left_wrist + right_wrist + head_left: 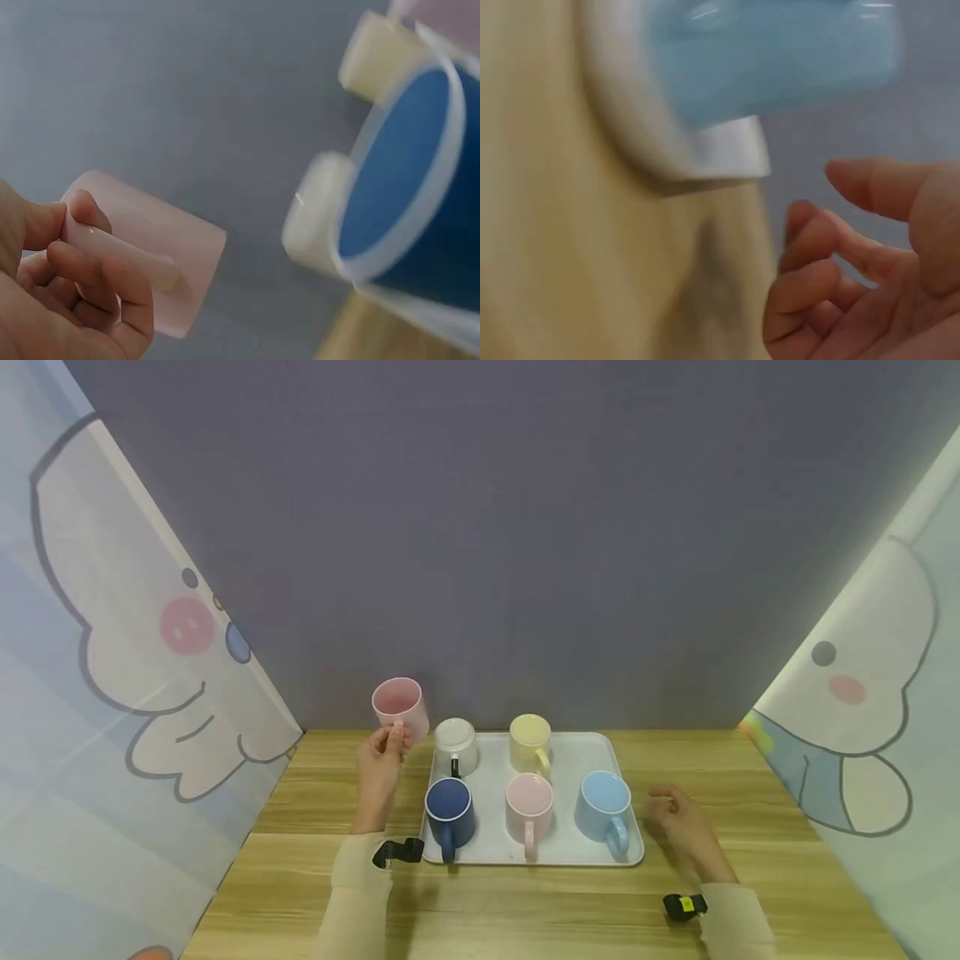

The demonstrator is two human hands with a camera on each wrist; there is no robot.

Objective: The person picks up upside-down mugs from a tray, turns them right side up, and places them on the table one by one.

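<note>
Pinched by its handle (112, 246) in the left hand (381, 768): pink mug (413, 718), raised left of the white mug (454, 743). Beside the tray (489, 789), right hand (684, 827) loosely bent, holding nothing. Keep pinch firm, base clear of that white mug.

Cartoon sheets (127, 577) and a grey backdrop (480, 543) suggest a staged booth.

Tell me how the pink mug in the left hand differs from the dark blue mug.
Color: the held pink mug is pale pink; the dark blue mug is deep blue with a white rim.
Place: the held pink mug is off the white tray; the dark blue mug sits on it.
Handle: the left hand grips the pink one's; the blue one's is free.
Shared: each handle matches its body color.
</note>
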